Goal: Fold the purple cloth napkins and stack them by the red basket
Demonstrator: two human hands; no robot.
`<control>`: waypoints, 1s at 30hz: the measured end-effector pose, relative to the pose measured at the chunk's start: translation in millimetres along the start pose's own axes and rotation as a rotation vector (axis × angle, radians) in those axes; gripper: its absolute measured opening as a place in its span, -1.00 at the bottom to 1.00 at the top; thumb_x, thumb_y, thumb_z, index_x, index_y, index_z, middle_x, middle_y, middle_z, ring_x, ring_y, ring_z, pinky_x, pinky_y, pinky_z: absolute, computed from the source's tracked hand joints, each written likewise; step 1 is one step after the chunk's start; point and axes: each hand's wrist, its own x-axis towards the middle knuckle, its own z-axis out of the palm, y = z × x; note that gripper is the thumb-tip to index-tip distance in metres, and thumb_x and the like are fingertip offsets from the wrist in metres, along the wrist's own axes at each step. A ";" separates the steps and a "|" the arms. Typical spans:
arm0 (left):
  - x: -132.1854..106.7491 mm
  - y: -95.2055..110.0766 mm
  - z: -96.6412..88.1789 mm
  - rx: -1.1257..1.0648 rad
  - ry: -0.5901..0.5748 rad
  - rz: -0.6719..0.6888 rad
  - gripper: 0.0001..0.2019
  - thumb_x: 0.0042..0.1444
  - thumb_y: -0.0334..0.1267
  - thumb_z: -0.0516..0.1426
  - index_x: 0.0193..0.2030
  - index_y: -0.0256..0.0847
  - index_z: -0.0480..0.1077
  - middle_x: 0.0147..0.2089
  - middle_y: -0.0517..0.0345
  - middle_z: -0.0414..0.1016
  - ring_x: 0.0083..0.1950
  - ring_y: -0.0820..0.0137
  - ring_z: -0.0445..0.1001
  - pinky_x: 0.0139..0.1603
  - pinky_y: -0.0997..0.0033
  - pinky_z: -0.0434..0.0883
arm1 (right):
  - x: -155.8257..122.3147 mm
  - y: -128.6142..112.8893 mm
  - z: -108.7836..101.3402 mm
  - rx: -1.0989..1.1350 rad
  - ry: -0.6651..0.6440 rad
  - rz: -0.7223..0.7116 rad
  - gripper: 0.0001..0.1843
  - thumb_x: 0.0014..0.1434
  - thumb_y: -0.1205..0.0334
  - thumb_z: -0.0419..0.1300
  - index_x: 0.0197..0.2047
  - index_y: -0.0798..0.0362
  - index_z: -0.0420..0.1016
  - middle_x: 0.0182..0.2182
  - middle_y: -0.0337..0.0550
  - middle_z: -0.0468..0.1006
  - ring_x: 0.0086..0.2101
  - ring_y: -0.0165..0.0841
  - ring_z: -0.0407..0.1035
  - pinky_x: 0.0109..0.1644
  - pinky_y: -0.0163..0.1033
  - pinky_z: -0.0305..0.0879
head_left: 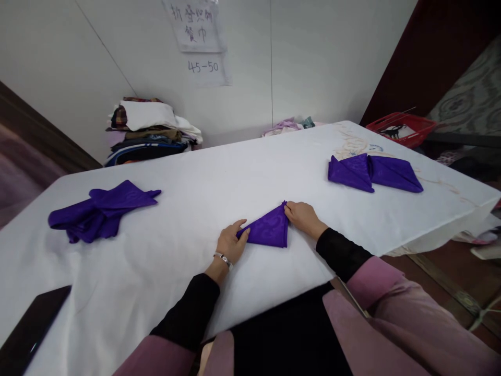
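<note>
A purple cloth napkin point(269, 230), folded into a triangle, lies in front of me on the white-covered table point(242, 180). At its left point my left hand point(231, 243) pinches the cloth between thumb and fingers; a bracelet circles that wrist. My right hand point(303, 216) grips the napkin's upper right corner, its fingertips closed there. To the left sits a loose pile of unfolded purple napkins point(104, 211). Over on the right side rest two folded purple napkins point(352, 172), side by side.
A stack of folded clothes point(151, 130) stands behind the table's far edge, near the wall. A red basket point(418, 137) with dark-handled scissors is at the far right. A dark flat device point(37, 326) lies at the near left. Handwritten paper signs point(198, 26) hang on the wall.
</note>
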 end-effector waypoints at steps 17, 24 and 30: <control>-0.8 -7.8 -7.7 0.040 0.054 -0.104 -0.76 0.11 -0.25 0.09 -0.08 -0.17 0.42 -0.47 0.24 0.46 -0.30 0.33 0.44 -0.15 0.27 0.35 | 1.0 3.9 6.3 -0.024 -0.006 0.032 -0.71 0.28 0.13 -0.07 -0.25 0.03 0.44 -0.40 -0.14 0.55 -0.41 -0.34 0.35 -0.43 -0.26 -0.11; -1.8 9.4 -14.3 0.241 0.093 0.074 -0.74 0.15 -0.26 0.07 -0.04 -0.22 0.41 -0.24 0.05 0.54 -0.13 0.21 0.44 -0.05 0.15 0.32 | 3.1 6.3 9.1 -0.015 -0.004 0.037 -0.72 0.27 0.12 -0.05 -0.27 0.03 0.44 -0.41 -0.14 0.55 -0.42 -0.33 0.35 -0.44 -0.26 -0.11; -3.0 63.1 11.4 0.322 -0.135 0.458 -0.50 0.22 0.01 -0.03 0.21 -0.23 0.22 0.28 -0.03 0.24 0.31 0.18 0.12 0.31 0.03 0.00 | 2.9 8.3 12.2 -0.001 0.038 0.014 -0.73 0.27 0.10 -0.03 -0.33 0.01 0.41 -0.44 -0.18 0.55 -0.44 -0.36 0.35 -0.44 -0.28 -0.12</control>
